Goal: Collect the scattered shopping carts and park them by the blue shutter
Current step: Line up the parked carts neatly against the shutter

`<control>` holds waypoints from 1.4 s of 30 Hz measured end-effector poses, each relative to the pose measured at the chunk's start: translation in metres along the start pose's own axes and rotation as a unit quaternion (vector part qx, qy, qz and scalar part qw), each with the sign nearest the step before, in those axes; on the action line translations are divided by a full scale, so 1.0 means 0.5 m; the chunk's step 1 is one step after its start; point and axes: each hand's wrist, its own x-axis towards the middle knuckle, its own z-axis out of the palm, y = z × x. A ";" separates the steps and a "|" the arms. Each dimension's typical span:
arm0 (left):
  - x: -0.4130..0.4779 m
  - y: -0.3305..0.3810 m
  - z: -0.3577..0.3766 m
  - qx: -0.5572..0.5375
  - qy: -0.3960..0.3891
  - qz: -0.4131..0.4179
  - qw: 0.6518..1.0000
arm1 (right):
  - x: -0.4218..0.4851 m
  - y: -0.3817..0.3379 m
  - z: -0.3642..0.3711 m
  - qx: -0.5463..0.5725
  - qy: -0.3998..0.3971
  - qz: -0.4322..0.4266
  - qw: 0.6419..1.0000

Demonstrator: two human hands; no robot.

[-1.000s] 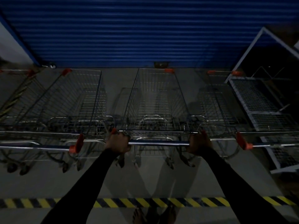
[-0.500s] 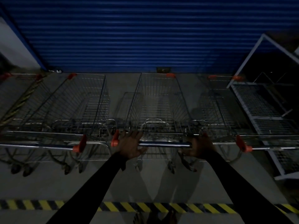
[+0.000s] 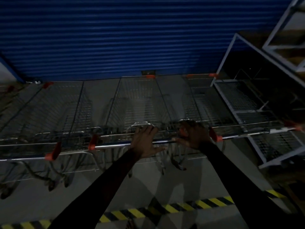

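Glossy wire mesh and a shiny metal handle [image 3: 115, 145] with orange plastic caps are seen on the middle cart [image 3: 140, 103]; the blue shutter [image 3: 115, 38] is ribbed metal.

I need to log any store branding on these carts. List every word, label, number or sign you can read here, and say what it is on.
No text can be read in this view.
Cart handle: no brand or number shows on the bar or its orange end caps.
Small plate at the foot of the blue shutter: too dark and blurred to read.
Floor tape: yellow and black stripes only, no words.
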 end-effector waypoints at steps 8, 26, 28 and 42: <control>0.115 0.316 0.066 0.002 0.028 0.034 0.999 | -0.141 0.308 -0.058 0.019 0.003 0.011 1.000; 0.356 0.740 0.216 0.027 0.005 0.015 1.000 | -0.269 0.909 -0.119 -0.088 -0.119 0.121 0.982; 0.372 0.723 0.219 0.063 -0.012 -0.026 0.998 | -0.253 0.937 -0.121 -0.099 -0.183 0.113 0.972; 0.403 0.663 0.241 0.152 -0.132 -0.084 0.976 | -0.181 0.983 -0.091 -0.211 -0.345 -0.007 0.915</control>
